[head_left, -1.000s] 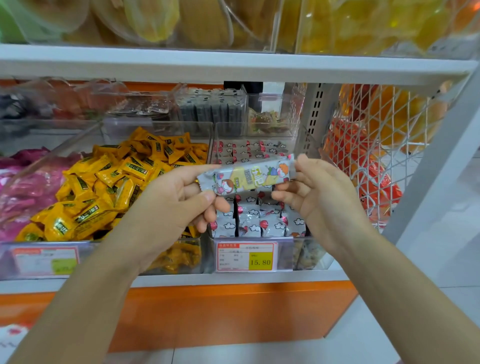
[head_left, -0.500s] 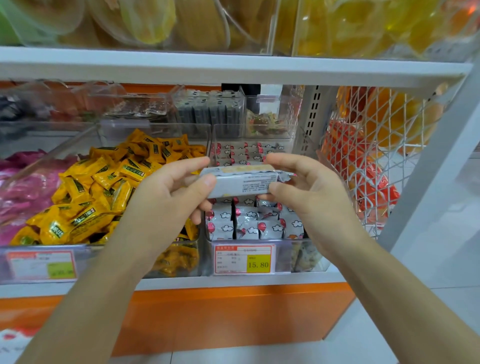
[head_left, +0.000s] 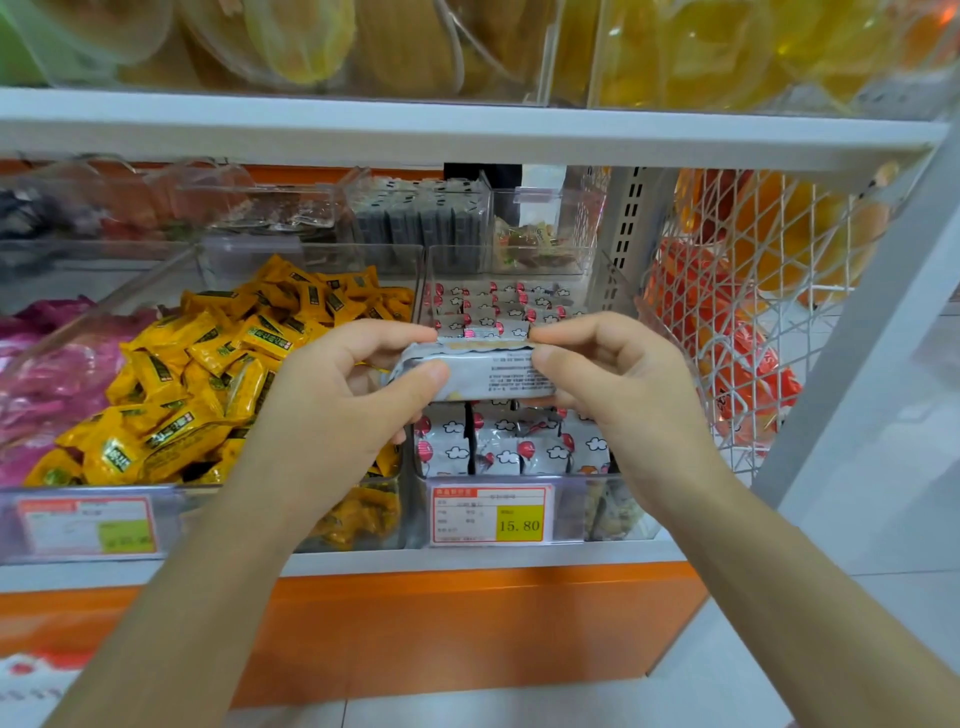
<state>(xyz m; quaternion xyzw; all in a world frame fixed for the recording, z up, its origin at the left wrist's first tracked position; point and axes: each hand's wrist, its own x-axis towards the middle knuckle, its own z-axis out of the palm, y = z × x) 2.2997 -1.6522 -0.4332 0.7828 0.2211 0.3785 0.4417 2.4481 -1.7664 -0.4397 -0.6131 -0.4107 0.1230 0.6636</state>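
Orange base panel (head_left: 441, 623): directly below the clear bin (head_left: 571, 512), closest to the floor
Left hand (head_left: 332, 410): in front of the clear bin, thumb laid across the near face of the snack packet (head_left: 488, 374), fingers curled behind its left end
Right hand (head_left: 623, 395): also in front of the bin, thumb and forefinger pinching the packet's right end, other fingers tucked under
Snack packet: held level between both hands, small-print side up, just above the bin's front rows
Price tag (head_left: 491, 514): on the bin's front wall, reads 15.80
White packets (head_left: 498, 447): standing in rows inside the bin
Yellow packets (head_left: 234, 374): heaped in the tray left of the bin
Wire basket (head_left: 753, 312): right of the bin, orange bags inside
Slip risk: the wrapper looks slick and is gripped at the ends only; if either hand loosens, it would likely tip and drop over the bin's front wall
Crush risk: hard thumb pressure could probably break what is inside
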